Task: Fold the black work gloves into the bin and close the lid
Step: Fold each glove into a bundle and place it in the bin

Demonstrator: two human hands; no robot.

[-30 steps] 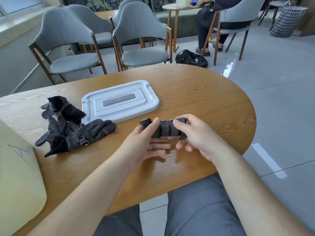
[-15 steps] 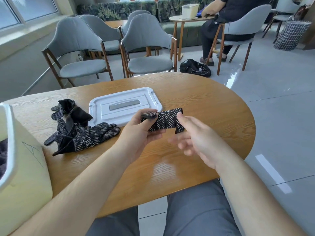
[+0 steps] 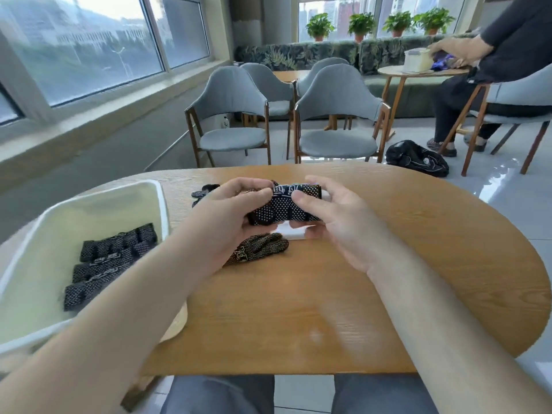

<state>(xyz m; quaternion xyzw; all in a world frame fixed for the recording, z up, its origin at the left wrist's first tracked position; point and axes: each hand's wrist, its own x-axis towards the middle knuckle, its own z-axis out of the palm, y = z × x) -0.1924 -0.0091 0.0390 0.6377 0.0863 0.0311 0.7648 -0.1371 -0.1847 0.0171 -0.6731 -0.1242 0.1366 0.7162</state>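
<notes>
Black folded glove (image 3: 280, 209) held above wooden surface (image 3: 388, 279); left hand (image 3: 227, 216) and right hand (image 3: 337, 222) grips both curled round it.

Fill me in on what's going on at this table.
A person seated at the wooden table holds a folded black glove between the left hand and the right hand, up over the tabletop. The white bin on their left already has three folded gloves lying in it. One unfolded glove lies flat on the table below the hands, and more loose gloves show behind the left hand. The lid is off the bin, mostly hidden under the hands.
</notes>
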